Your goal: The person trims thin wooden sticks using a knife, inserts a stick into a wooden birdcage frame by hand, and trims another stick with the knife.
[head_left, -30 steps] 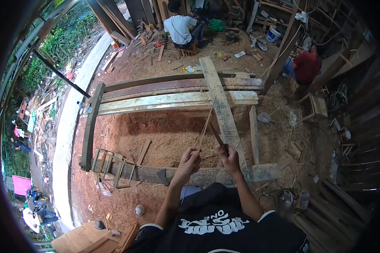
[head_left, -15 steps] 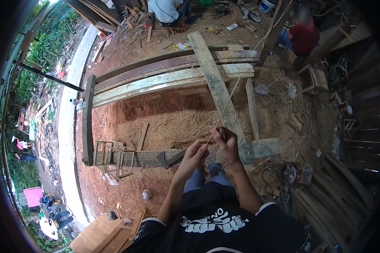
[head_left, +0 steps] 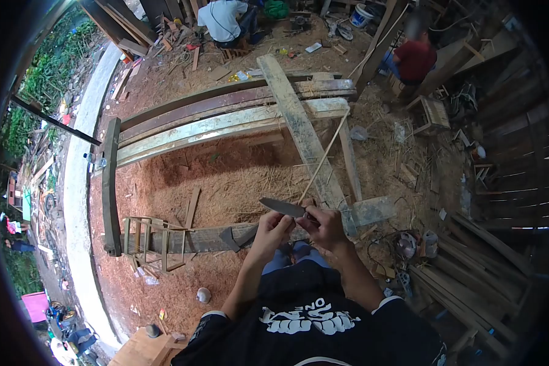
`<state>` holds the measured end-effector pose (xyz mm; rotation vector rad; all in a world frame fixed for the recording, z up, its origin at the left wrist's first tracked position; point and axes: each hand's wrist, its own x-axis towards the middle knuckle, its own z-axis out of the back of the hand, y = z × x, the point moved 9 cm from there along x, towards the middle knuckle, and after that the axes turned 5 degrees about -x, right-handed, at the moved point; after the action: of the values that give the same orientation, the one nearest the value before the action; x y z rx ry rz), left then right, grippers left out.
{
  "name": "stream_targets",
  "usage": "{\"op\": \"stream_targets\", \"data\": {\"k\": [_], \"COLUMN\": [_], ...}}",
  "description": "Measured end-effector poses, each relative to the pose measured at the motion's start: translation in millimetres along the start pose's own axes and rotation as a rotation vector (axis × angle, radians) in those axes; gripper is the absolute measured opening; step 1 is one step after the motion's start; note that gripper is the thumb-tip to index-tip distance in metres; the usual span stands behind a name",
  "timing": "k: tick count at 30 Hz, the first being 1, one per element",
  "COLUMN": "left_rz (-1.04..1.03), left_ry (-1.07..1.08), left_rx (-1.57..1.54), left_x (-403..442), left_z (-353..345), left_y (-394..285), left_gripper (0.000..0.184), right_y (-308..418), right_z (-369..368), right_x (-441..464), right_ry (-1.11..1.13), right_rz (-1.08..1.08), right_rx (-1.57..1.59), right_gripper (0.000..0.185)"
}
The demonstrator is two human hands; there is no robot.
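Note:
My right hand [head_left: 324, 226] is closed round the handle of a knife [head_left: 280, 207], whose broad blade points left over my left hand [head_left: 277, 228]. A long thin strip [head_left: 324, 155] rises from between the hands toward the upper right, across a slanted plank [head_left: 302, 128]. My left hand is closed beside the strip's lower end, fingertips pinched under the blade; its exact hold on the strip is partly hidden. Both hands are close together in front of my body, above a low beam [head_left: 195, 240].
Long boards [head_left: 201, 125] lie across the frame beyond the hands. A small wooden frame [head_left: 155, 239] stands at the left on the beam. Two people sit farther off, one in a white shirt [head_left: 221, 19], one in a red shirt [head_left: 416, 60]. Timber [head_left: 470, 287] lies at right.
The knife blade has swung round to point left, over the left hand. The strip now leans to the upper right. My hands came together, and the camera view has shifted.

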<state>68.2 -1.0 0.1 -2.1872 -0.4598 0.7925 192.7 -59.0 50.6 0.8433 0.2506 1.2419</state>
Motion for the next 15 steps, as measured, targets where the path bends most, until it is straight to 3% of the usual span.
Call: {"op": "stream_targets", "data": {"k": [6, 12, 14, 15], "left_rz": [0.103, 0.195, 0.208, 0.219], "left_ry": [0.079, 0.079, 0.049, 0.032], "left_rx": [-0.029, -0.133, -0.148, -0.136], "left_x": [-15, 6, -3, -12], "left_z": [21, 35, 47, 56], "left_y": [-23, -25, -28, -39], "left_gripper": [0.017, 0.019, 0.025, 0.029], "right_y": [15, -1, -40, -71], "right_z": [6, 0, 6, 28], "right_x": [24, 33, 30, 22], "right_ry": [-0.07, -0.086, -0.135, -0.25], "right_rz": [0.212, 0.203, 0.065, -0.105], "right_rx": [-0.232, -0.285, -0.355, -0.294], "right_gripper": [0.045, 0.048, 0.045, 0.044]}}
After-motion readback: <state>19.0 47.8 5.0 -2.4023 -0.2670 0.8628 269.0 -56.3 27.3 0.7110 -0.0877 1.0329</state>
